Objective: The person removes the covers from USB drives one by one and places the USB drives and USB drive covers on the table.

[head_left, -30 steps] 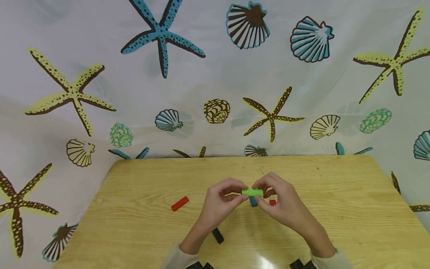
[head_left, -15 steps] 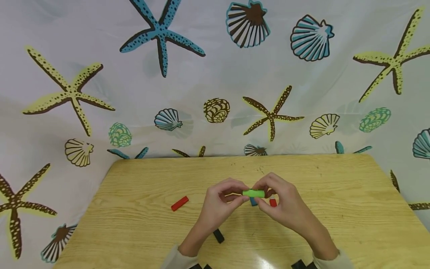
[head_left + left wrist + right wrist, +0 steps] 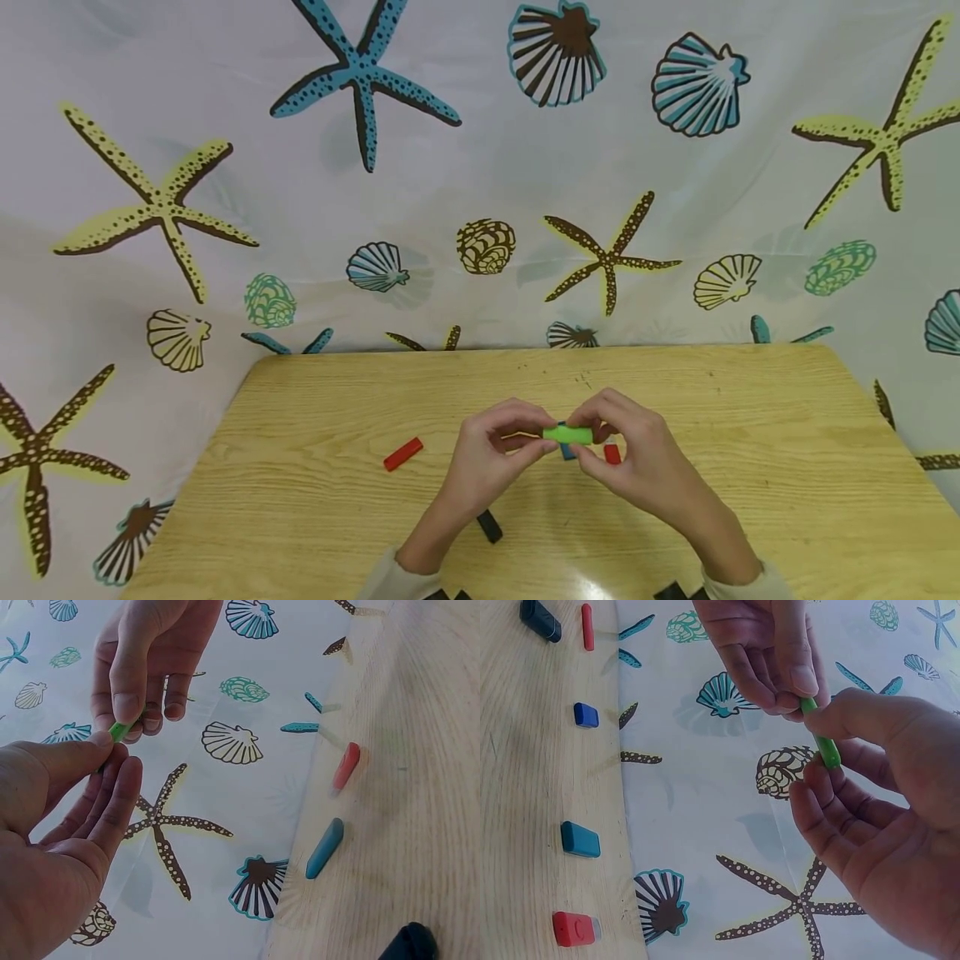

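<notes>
L hand (image 3: 487, 458) & R hand (image 3: 633, 450) both clamped on slim green stick (image 3: 567, 434), poss. USB drive, one per end, held roughly level above table (image 3: 712, 500). For any push/pull I'd want light pinches, force straight along axis, no bend; blue block (image 3: 567, 452) lies beyond.

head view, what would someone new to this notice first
Probably the bright green stick, pinched between the left hand and the right hand over the wooden table. Next, likely the pale cloth behind the table, printed with starfish and shells, including a big blue starfish near the top. Then a red piece lying left of the left hand.
</notes>
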`<state>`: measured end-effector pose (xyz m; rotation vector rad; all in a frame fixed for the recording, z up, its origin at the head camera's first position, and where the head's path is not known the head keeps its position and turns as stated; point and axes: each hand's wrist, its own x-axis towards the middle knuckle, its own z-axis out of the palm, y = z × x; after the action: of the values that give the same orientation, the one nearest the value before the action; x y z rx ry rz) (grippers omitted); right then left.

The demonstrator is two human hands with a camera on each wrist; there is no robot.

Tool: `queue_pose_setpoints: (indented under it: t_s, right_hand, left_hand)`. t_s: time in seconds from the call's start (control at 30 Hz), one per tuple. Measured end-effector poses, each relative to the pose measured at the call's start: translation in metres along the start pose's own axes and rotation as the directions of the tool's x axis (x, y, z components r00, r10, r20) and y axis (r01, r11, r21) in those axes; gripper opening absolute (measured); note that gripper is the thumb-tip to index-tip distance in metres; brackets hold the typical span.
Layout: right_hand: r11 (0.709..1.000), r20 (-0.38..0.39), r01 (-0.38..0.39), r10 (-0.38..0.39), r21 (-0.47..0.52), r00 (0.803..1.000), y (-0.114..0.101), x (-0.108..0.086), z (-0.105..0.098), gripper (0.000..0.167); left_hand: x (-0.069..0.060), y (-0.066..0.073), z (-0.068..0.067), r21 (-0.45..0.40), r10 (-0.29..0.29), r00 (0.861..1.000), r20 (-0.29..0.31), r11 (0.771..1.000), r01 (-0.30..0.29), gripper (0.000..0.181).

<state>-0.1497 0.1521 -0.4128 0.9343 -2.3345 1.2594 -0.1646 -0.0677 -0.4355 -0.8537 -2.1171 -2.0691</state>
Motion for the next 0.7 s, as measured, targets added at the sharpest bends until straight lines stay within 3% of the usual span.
queue_pose_setpoints:
  t_s: [0.37,0.7]
  right_hand:
    - [0.999,-0.001,0.036,-0.036,0.012,0.999,-0.0010,0.0002,-0.0025,0.033]
    - [0.999,0.000,0.043,-0.043,0.015,0.999,-0.0007,-0.0010,-0.0038,0.031]
  left_hand:
    - [-0.0014,0.0005,-0.0020,0.017,0.038,0.999,0.017,0.999,-0.038,0.019]
    - [-0.0016,0.0012,-0.0026,0.015,0.019,1.000,0.023,1.000,-0.019,0.018]
